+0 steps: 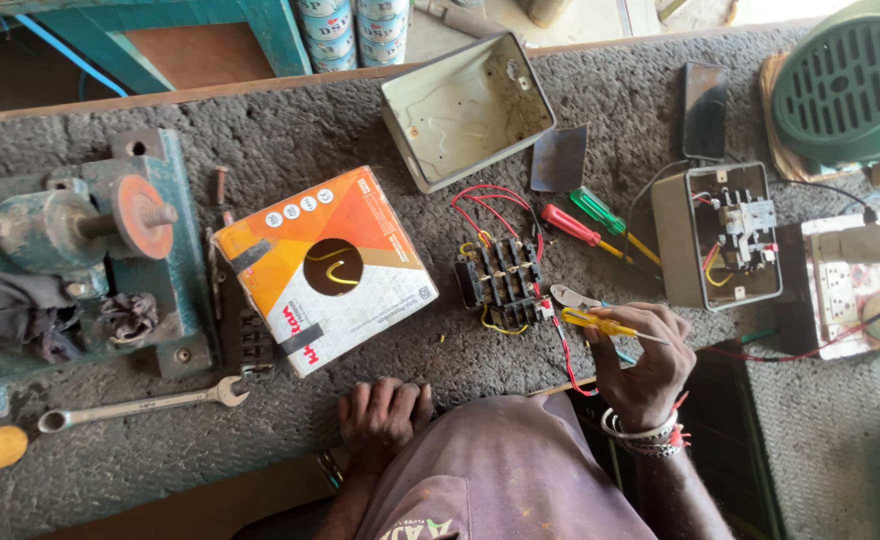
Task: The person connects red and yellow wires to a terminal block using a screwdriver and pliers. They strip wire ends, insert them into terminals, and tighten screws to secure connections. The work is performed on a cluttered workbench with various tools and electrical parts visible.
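Observation:
My right hand (645,362) grips a yellow-handled screwdriver (600,323), its handle end pointing left toward a black contactor block (501,283) with red and yellow wires. My left hand (383,418) rests flat on the grey felt bench top (360,130) near the front edge, holding nothing, just below an orange and white wire box (326,267). Small pliers (572,297) lie beside the contactor.
An open grey starter box (717,236) with wiring sits right of the contactor, its empty cover (465,105) behind. Red (572,225) and green (600,213) screwdrivers, a phone (705,108), a socket board (845,283), a green motor (850,80), a spanner (145,405) and a teal machine (90,235) surround.

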